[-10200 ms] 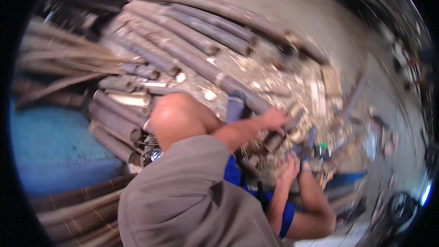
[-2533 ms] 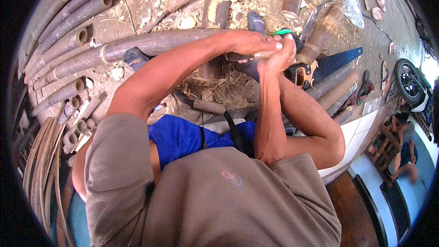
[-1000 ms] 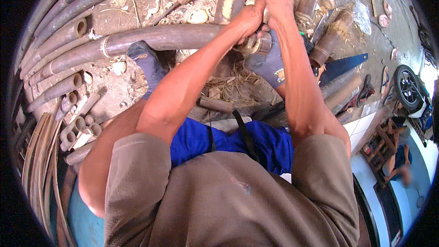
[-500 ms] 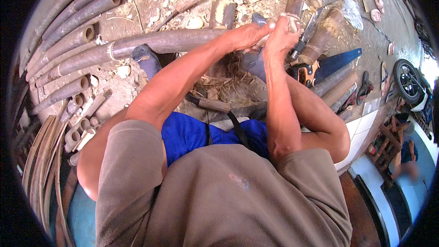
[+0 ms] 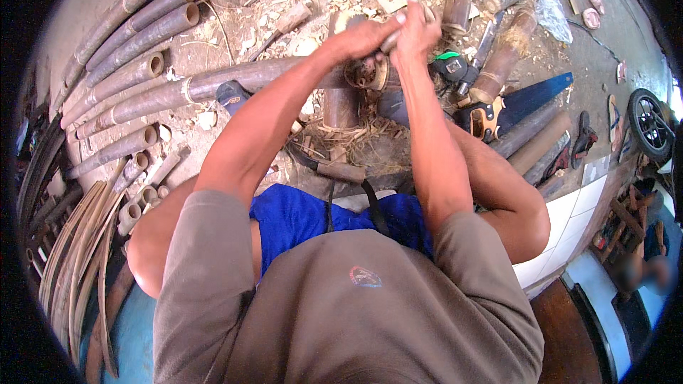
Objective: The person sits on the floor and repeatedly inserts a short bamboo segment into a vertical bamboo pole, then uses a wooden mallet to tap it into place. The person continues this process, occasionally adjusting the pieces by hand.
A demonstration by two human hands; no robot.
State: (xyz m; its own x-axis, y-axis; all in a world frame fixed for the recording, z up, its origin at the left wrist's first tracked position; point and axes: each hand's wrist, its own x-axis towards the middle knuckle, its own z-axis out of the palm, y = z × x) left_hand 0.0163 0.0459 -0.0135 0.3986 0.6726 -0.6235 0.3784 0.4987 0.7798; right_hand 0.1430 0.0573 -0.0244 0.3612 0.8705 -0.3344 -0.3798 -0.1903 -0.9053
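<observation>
My left hand [image 5: 366, 39] and my right hand [image 5: 416, 37] are close together ahead of me, both closed round a pale brown thing mostly hidden by the fingers. I cannot make out its kind. Just below them lies the open end of a long brown bamboo pole [image 5: 228, 80], which runs in from the left. It rests across a shorter, thick bamboo piece [image 5: 341, 108] near my feet. A wooden-handled tool [image 5: 341, 171] lies in front of my blue shorts.
To the right are a black and green tape measure [image 5: 454, 67], a handsaw [image 5: 523, 105] and several bamboo lengths [image 5: 505, 53]. More poles [image 5: 142, 32] lie at the left, above split bamboo strips [image 5: 75, 263]. Wood shavings and a wooden-handled chisel-like tool [image 5: 284, 25] lie ahead.
Both hands have moved left together, still closed. The pole's open end and the tape measure, covered before, now show. The whole view has shifted slightly.
</observation>
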